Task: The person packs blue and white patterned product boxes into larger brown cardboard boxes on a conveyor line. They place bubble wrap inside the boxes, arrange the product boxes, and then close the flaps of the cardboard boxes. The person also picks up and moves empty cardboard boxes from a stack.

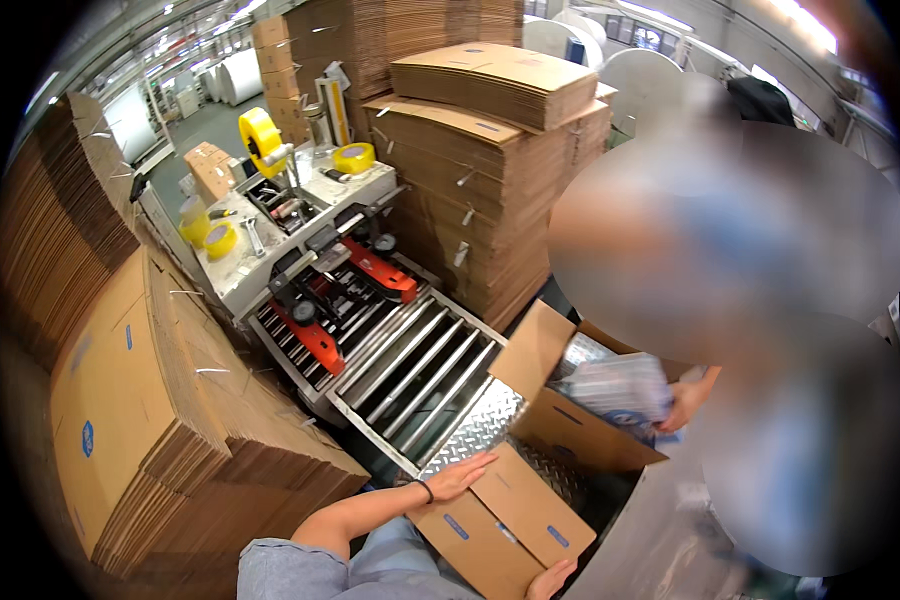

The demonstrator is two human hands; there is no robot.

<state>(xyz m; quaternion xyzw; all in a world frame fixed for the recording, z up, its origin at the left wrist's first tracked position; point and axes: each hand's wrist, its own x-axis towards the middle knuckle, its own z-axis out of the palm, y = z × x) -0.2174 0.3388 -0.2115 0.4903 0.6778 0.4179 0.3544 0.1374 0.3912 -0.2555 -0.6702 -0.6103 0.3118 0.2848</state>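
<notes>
In front of my body a brown cardboard box (518, 505) is tilted, its flaps meeting at a seam. My left hand (460, 478) lies along its far left edge, fingers stretched out against the board, and a dark band circles that wrist. At the near right edge, my right hand (552, 580) grips the same box, partly cut off by the picture's lower rim. Beyond it stands an open carton (580, 430) with raised flaps. A co-worker's hand (682, 402) holds clear plastic-wrapped packs (620, 388) in it, blurred by motion.
A roller conveyor (425, 375) ends in a metal tread plate (478, 422). Over it stands a taping machine (310, 215) with red side guides and yellow tape rolls. Stacks of flat cardboard rise at the left (170, 400) and behind (470, 200). A grey surface (650, 530) lies right.
</notes>
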